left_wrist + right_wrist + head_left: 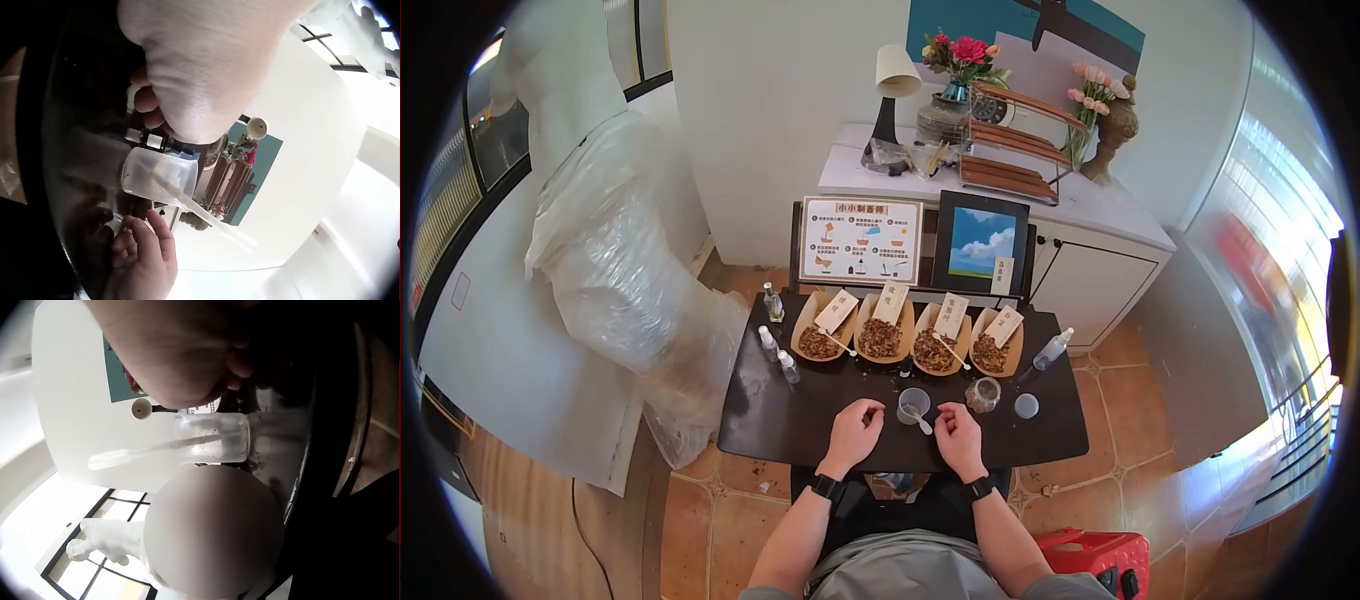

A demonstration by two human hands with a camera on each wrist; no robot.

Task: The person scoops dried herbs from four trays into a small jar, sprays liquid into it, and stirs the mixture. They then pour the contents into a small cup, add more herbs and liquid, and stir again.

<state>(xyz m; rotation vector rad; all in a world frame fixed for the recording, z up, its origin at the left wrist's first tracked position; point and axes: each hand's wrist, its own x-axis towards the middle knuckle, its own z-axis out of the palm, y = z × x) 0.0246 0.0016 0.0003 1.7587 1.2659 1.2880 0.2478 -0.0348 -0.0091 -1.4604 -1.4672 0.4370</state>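
A clear plastic cup [913, 404] stands upright near the table's front edge, between my two hands. Leaning in it is a translucent plastic stick with a wide end [234, 236], much like a dropper. My left hand [857, 432] rests beside the cup on the left, fingers loosely curled and nothing seen in them. On the other side my right hand [960, 436] lies close to the cup, its fingers [147, 240] loosely bent and holding nothing visible. Right of the cup is a glass jar [982, 395] with brown bits inside, beside a round white lid [1026, 405].
Several paper trays [882, 341] of brown dried pieces, with label cards and white sticks, line the dark table [800, 425]. Small spray bottles [788, 367] stand at left, another spray bottle [1054, 348] at right. Behind are an instruction board [860, 240] and a framed picture [983, 240].
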